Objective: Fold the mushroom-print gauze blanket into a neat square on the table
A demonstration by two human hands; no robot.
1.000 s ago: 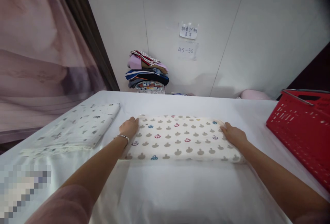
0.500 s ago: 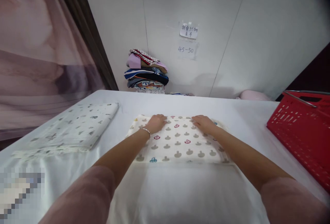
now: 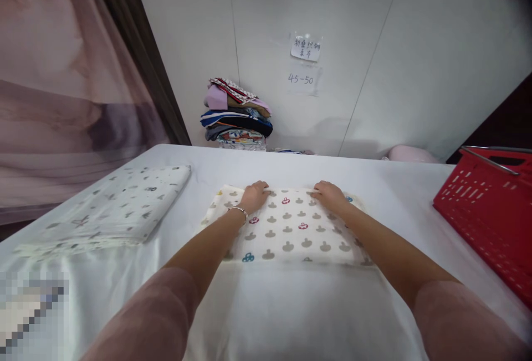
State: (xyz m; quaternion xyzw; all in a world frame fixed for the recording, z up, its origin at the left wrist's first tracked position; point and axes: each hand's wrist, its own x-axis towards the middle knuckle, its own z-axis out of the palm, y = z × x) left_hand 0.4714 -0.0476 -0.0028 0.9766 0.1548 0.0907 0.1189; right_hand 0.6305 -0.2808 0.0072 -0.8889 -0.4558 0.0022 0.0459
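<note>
A folded white cloth [image 3: 286,228] with grey, red and blue mushroom prints lies on the table in front of me. My left hand [image 3: 254,197] has its fingers closed on the cloth's far edge, left of the middle. On the same edge, further right, my right hand [image 3: 329,197] pinches the fabric too. Between the two hands the edge is drawn straight and slightly raised. The fingertips are partly hidden behind the edge. To the left rests another folded white cloth [image 3: 120,206] with small dark prints, touched by neither hand.
A red plastic basket [image 3: 486,206] with a metal handle stands at the right on the white table [image 3: 366,175]. Beyond the far edge, a stack of folded fabrics [image 3: 236,112] leans by the wall. A pink curtain [image 3: 50,101] hangs on the left.
My fingers lay flat on the cloth near its far edge; now they are curled round that edge and lift it slightly. The other cloth has stayed in place.
</note>
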